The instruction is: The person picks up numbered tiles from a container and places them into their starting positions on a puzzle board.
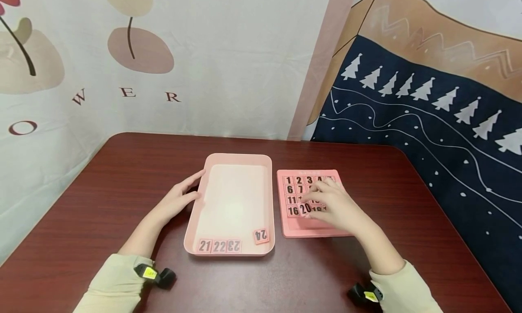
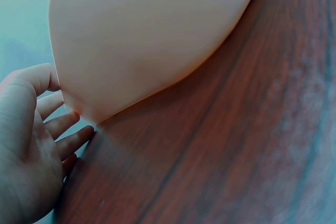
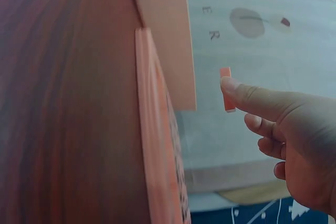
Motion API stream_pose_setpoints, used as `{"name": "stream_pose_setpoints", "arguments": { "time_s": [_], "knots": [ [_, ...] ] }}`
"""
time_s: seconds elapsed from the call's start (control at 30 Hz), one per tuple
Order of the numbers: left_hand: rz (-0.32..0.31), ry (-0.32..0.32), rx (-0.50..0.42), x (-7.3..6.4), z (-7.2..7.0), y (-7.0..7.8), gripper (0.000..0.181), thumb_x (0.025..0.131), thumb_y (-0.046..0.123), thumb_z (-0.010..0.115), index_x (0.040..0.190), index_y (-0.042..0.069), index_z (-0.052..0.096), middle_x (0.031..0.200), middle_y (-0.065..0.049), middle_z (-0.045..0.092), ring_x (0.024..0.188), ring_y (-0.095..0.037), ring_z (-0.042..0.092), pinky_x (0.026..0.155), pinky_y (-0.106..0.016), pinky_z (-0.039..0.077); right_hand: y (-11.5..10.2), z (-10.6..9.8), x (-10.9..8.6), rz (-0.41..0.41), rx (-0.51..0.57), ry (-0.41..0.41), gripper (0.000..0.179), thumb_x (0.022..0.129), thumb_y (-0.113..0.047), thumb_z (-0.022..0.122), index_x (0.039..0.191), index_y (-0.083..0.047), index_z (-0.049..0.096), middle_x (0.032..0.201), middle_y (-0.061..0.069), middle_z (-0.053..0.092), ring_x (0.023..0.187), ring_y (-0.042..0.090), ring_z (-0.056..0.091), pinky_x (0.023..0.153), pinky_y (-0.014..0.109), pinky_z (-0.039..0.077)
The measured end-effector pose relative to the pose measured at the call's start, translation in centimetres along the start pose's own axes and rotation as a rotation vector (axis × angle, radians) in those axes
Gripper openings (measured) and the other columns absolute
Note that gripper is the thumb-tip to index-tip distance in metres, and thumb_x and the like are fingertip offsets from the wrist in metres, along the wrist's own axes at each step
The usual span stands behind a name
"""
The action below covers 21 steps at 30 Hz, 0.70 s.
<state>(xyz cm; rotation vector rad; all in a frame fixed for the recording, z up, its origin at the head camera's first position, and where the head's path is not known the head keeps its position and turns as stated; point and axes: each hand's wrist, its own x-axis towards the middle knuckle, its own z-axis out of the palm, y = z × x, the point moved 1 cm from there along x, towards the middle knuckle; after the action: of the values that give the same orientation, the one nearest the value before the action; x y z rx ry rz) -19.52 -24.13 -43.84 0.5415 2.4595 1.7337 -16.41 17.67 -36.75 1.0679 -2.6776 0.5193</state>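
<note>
My right hand (image 1: pixel 332 204) pinches a small pink number tile (image 1: pixel 305 208) marked 20 between thumb and fingers, above the pink number board (image 1: pixel 316 229). In the right wrist view that tile (image 3: pixel 227 90) stands edge-on at the thumb tip, raised off the board. Tiles in rows, starting 1, 6, 11 and 16, fill the upper board; my hand hides part of them. Against the left side of the pink tray (image 1: pixel 267 195) rests my left hand (image 1: pixel 177 199), fingers extended. Tiles 21 (image 1: pixel 205 246), 22 (image 1: pixel 219 246) and 23 (image 1: pixel 234 246) line the tray's near edge, with tile 24 (image 1: pixel 261 236) tilted at the right.
Tray and board stand side by side on a dark red wooden table (image 1: pixel 310 276), a narrow gap between them. Behind the table hang a pale printed cloth (image 1: pixel 236 68) and a navy cloth with white trees (image 1: pixel 408 118).
</note>
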Motion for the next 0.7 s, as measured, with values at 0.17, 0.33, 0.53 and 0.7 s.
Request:
{"name": "stream_pose_setpoints", "arguments": {
  "time_s": [0.17,0.33,0.53,0.7],
  "knots": [
    [0.012,0.001,0.007,0.0,0.1,0.2,0.063,0.092,0.002,0.054,0.151,0.006,0.03,0.144,-0.026,0.039,0.13,-0.035,0.036,0.091,-0.013,0.034,1.6,-0.3,-1.7,0.06,-0.008,-0.015,0.032,0.069,-0.024,0.086,0.1,-0.022,0.075,0.095,-0.007,0.057,0.094,0.017,0.046,0.078,0.041,0.031],
    [0.013,0.003,0.016,0.0,0.1,0.2,0.063,0.092,0.002,0.054,0.151,0.005,0.029,0.143,-0.027,0.038,0.129,-0.036,0.036,0.091,-0.013,0.034,2.8,-0.3,-3.1,0.112,-0.007,-0.013,0.031,0.069,-0.024,0.085,0.099,-0.022,0.076,0.096,-0.007,0.06,0.093,0.016,0.045,0.079,0.04,0.031],
    [0.005,0.001,0.01,0.0,0.1,0.1,0.063,0.092,0.002,0.054,0.151,0.006,0.03,0.145,-0.025,0.037,0.131,-0.035,0.035,0.091,-0.013,0.033,4.0,-0.6,-4.6,0.14,-0.03,0.005,0.032,0.067,-0.029,0.088,0.096,-0.022,0.077,0.097,-0.004,0.061,0.09,0.015,0.044,0.076,0.039,0.03],
    [0.008,0.005,0.006,0.0,0.0,0.1,0.063,0.092,0.002,0.054,0.15,0.005,0.03,0.145,-0.025,0.037,0.131,-0.036,0.034,0.091,-0.012,0.033,4.9,-1.0,-5.5,0.167,-0.044,0.008,0.033,0.065,-0.023,0.088,0.096,-0.019,0.077,0.09,-0.006,0.058,0.087,0.015,0.043,0.074,0.039,0.029]
  ]
}}
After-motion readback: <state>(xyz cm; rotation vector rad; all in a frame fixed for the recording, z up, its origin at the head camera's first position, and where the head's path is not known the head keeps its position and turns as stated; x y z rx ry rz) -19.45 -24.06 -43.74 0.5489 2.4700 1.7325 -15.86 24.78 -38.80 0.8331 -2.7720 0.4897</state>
